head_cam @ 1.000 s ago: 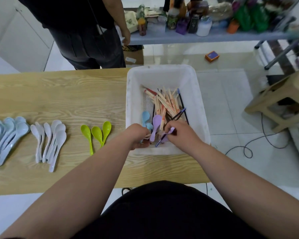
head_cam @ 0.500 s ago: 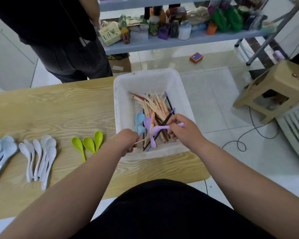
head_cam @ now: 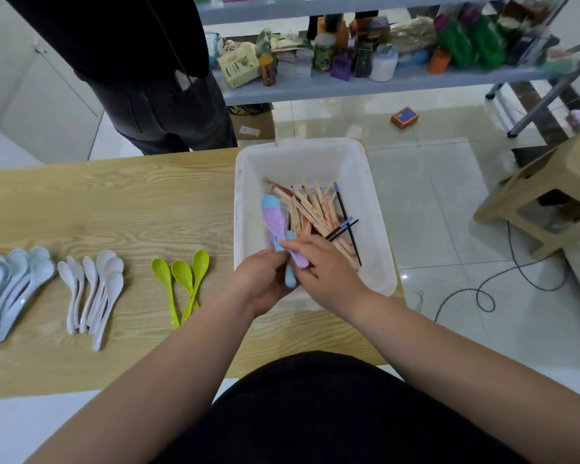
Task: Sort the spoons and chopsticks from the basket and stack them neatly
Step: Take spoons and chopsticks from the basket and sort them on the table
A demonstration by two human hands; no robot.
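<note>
Gripping two spoons between them, both hands meet over the near end of the white basket [head_cam: 302, 149]. The left hand [head_cam: 261, 283] has its fingers curled round the handle of the light blue spoon [head_cam: 269, 202], and the right hand [head_cam: 319, 273] pinches the handle of the purple spoon [head_cam: 277, 222] lying on top of it. Both spoon bowls point away from the person, close to the basket's left wall.

Inside the basket, just right of the spoons, lies a loose heap of pale wooden chopsticks [head_cam: 312, 209] with a few dark chopsticks [head_cam: 344, 227] crossing them.

On the wooden table [head_cam: 121, 202], left of the basket, three groups are laid out: three green spoons [head_cam: 185, 283], then white spoons [head_cam: 96, 289], then pale blue spoons [head_cam: 12, 289] at the edge.

Beyond the table another person [head_cam: 141, 82] in dark clothes stands by a cluttered shelf [head_cam: 349, 87]; a wooden stool [head_cam: 549, 195] and a cable [head_cam: 482, 296] sit on the tiled floor
</note>
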